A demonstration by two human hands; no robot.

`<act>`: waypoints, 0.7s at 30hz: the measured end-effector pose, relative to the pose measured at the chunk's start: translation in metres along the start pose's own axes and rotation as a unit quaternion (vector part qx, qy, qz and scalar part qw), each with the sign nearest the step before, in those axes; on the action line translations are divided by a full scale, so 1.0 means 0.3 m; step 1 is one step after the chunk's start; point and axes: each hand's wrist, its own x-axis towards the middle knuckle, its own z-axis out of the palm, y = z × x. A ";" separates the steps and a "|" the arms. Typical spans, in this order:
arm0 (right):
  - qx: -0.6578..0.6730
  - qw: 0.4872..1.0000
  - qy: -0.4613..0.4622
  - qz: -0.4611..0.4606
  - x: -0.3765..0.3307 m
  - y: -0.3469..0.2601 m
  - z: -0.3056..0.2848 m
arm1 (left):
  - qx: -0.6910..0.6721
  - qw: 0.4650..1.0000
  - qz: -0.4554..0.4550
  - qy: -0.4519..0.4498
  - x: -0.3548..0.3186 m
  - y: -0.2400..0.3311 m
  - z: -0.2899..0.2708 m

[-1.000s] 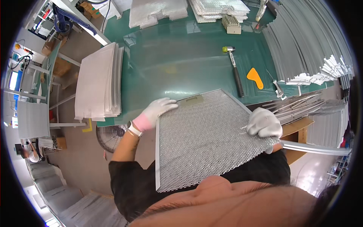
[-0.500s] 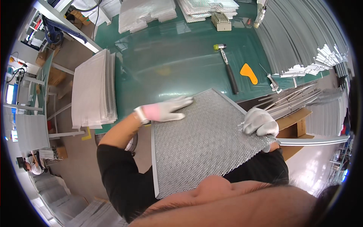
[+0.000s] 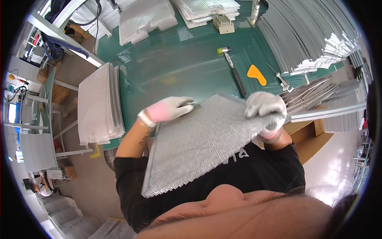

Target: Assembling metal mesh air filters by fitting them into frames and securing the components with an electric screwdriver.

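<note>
A silvery mesh panel (image 3: 199,139) is held tilted in front of my chest, over the table's near edge. Thin metal frame strips line its left and far edges; its near right edge shows bare, ragged mesh. My left hand (image 3: 169,109), in a white and pink glove, is at the panel's far left edge with fingers bent over it. My right hand (image 3: 266,106), in a white glove, grips the right corner, fingers curled above and part of the hand underneath. A long pale metal strip (image 3: 328,112) sticks out rightward from beside my right hand; its inner end is hidden.
On the green table (image 3: 171,59) lie a mallet (image 3: 234,73), an orange scraper (image 3: 256,75) and a screwdriver (image 3: 280,77). Mesh sheets (image 3: 99,103) are stacked at left, metal strips (image 3: 306,32) at right. A cardboard box (image 3: 314,139) stands right of me. Another person (image 3: 43,187) is far left.
The panel has tilted, its near edge rising, and the pale strip has moved up with my right hand. My left hand has slid from flat on the mesh to the edge. My view has shifted slightly.
</note>
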 end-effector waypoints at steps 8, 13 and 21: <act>-0.132 0.982 0.039 0.128 0.277 0.137 0.023 | -0.105 0.748 0.301 0.582 -0.380 0.172 -0.001; -0.087 0.992 -0.034 0.089 0.311 0.141 0.034 | -0.202 0.633 0.196 0.722 -0.325 0.137 -0.065; 0.099 0.995 0.012 0.005 0.198 0.230 -0.043 | -0.116 0.700 0.362 0.605 -0.264 0.242 -0.024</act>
